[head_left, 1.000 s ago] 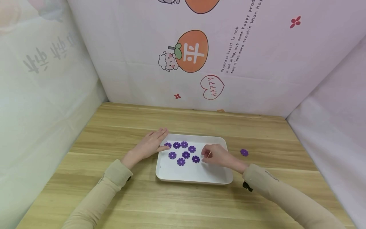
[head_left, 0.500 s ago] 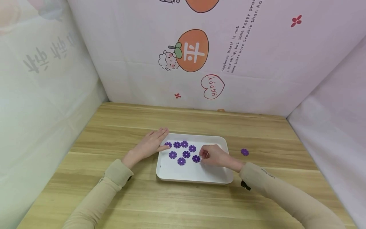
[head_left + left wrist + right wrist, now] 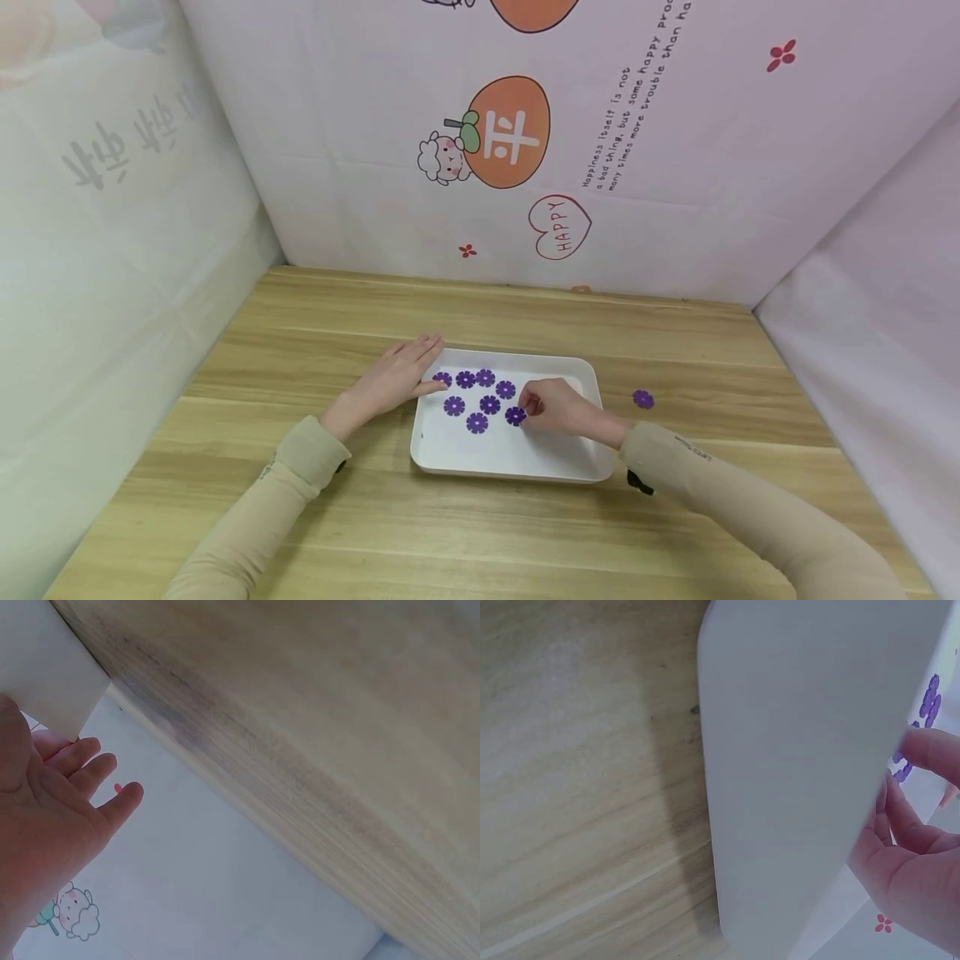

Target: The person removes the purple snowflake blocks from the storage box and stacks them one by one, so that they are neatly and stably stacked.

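In the head view, a white tray (image 3: 495, 463) holds several purple flower-shaped discs (image 3: 477, 423) lying flat. My left hand (image 3: 397, 379) rests on the tray's left rim, fingers stretched over the far corner. Its thumb partly covers the leftmost disc (image 3: 442, 380). My right hand (image 3: 557, 406) is inside the tray, fingers bent and pointing down at the right edge of the nearest disc (image 3: 515, 416). In the right wrist view, thumb and fingers stand apart near a purple disc (image 3: 902, 766); the tray wall (image 3: 802, 765) hides part of the hand.
One more purple disc (image 3: 642, 399) lies on the wooden table (image 3: 375, 525), right of the tray. Printed white cloth (image 3: 360, 192) hangs behind the table and along both sides.
My right hand has shifted slightly left, up to the edge of the nearest disc. The left hand stays on the rim, and the discs keep their arrangement.
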`<act>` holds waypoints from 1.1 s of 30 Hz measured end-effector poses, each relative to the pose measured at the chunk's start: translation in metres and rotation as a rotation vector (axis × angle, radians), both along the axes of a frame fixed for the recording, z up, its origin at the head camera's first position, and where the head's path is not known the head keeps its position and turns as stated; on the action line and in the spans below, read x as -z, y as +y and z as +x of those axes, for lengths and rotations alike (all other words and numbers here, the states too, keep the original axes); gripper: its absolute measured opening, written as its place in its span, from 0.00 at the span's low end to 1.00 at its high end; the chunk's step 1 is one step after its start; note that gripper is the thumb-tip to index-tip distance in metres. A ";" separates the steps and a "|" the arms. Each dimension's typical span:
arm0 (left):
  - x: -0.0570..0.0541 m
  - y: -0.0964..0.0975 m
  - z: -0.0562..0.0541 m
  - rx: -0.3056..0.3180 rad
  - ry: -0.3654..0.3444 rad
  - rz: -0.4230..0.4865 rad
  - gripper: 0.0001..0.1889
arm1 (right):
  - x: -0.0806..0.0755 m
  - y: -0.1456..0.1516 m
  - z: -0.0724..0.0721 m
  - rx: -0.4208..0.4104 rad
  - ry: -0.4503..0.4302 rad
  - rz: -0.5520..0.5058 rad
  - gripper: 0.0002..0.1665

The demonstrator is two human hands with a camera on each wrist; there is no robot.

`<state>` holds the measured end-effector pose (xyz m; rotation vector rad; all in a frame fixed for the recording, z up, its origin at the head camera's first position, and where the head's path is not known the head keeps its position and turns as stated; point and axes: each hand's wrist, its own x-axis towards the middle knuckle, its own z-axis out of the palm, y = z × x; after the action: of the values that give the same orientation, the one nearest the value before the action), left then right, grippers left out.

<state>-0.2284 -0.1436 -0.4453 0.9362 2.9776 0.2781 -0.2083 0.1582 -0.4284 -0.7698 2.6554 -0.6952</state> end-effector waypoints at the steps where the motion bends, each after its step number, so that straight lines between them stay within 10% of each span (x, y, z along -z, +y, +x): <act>1: 0.000 0.000 0.000 -0.001 -0.002 0.001 0.42 | 0.000 0.000 0.000 -0.003 0.008 0.002 0.11; 33: 0.001 0.001 0.001 -0.003 -0.007 0.028 0.42 | 0.002 -0.005 0.004 0.027 0.020 0.017 0.09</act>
<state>-0.2274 -0.1427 -0.4460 0.9309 2.9770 0.3239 -0.2045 0.1531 -0.4304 -0.7411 2.6907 -0.6748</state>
